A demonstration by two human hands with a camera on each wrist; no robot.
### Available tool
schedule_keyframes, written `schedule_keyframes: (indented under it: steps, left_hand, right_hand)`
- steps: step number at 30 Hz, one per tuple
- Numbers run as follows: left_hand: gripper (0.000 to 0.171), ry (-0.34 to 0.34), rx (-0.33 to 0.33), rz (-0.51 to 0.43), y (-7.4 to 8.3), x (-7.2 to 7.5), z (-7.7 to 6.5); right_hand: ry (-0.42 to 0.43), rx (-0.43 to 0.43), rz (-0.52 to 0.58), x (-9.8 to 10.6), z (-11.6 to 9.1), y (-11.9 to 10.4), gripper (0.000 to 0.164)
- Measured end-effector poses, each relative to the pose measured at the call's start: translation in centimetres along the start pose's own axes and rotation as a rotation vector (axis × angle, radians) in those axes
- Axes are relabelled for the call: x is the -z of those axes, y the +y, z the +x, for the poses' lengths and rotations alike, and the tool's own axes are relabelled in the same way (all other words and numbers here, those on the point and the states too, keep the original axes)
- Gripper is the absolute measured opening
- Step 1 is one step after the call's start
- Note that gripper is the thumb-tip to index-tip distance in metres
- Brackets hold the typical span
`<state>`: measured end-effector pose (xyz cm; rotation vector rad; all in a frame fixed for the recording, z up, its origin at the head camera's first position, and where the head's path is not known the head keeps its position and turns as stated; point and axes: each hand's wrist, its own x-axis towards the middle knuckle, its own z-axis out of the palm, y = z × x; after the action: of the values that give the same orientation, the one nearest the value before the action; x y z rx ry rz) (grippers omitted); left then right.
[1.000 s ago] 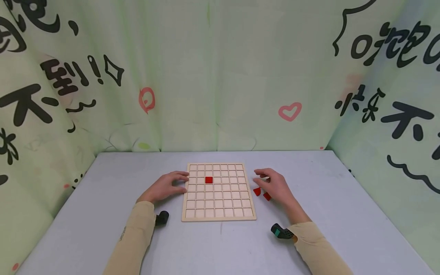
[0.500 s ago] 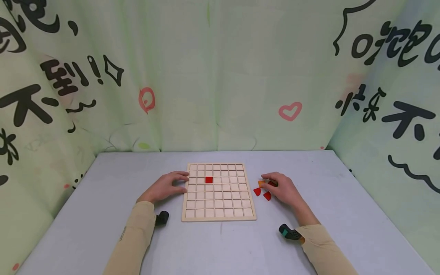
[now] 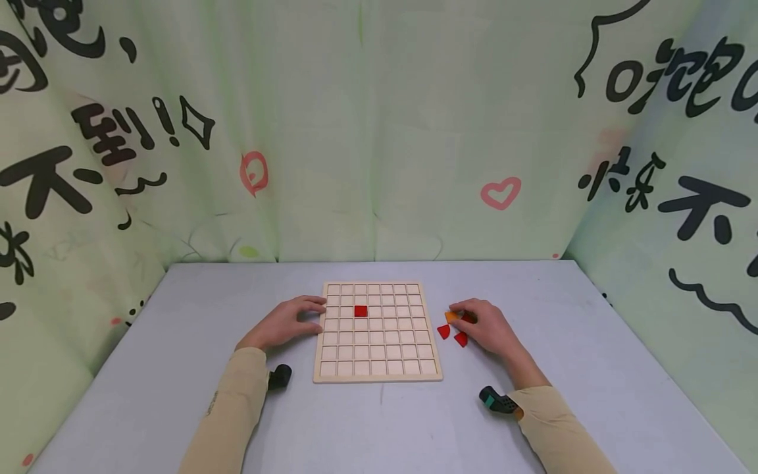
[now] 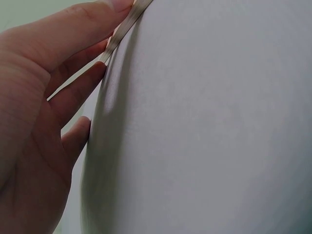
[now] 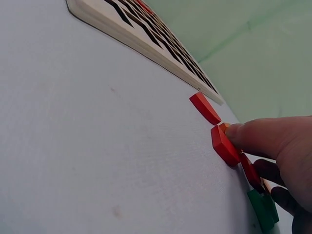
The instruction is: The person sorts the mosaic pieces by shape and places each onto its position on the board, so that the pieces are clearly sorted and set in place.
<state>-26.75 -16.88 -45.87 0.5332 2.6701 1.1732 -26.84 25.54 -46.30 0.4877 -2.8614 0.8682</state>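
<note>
In the head view a wooden grid board [image 3: 379,379] lies on the table, with a red square tile [image 3: 360,311] in one cell. My left hand [image 3: 287,322] rests at the board's left edge, its thumb and fingertips touching the side. Right of the board, my right hand [image 3: 482,324] pinches a small orange block [image 3: 451,317] between thumb and index finger. Two red rounded blocks [image 3: 443,332] lie just below it, one against the other's side. Another red block [image 3: 469,317] shows under the palm. Near the curled fingers in the right wrist view sits a green block [image 5: 263,209].
A white table [image 3: 379,428] carries everything. Behind it and at both sides hang pale green curtains [image 3: 426,131] with black lettering and red hearts. Dark wrist cameras [image 3: 499,400] are strapped near each beige sleeve [image 3: 562,428].
My right hand has moved right and slightly back from beside the board, and now its thumb and index finger meet at the orange block. My left hand and the board look unmoved.
</note>
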Motion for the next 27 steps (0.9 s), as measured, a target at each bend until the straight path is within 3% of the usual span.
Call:
schedule_keyframes:
  steps: [16, 27]
  left_hand:
    - [0.044, 0.001, -0.006, 0.000, 0.03, 0.00, -0.01]
    - [0.043, 0.007, -0.032, 0.004, 0.04, 0.15, -0.19]
  right_hand:
    - [0.062, 0.012, -0.029, -0.52, 0.28, -0.15, 0.025]
    - [0.017, -0.031, -0.052, -0.29, 0.53, -0.62, 0.028]
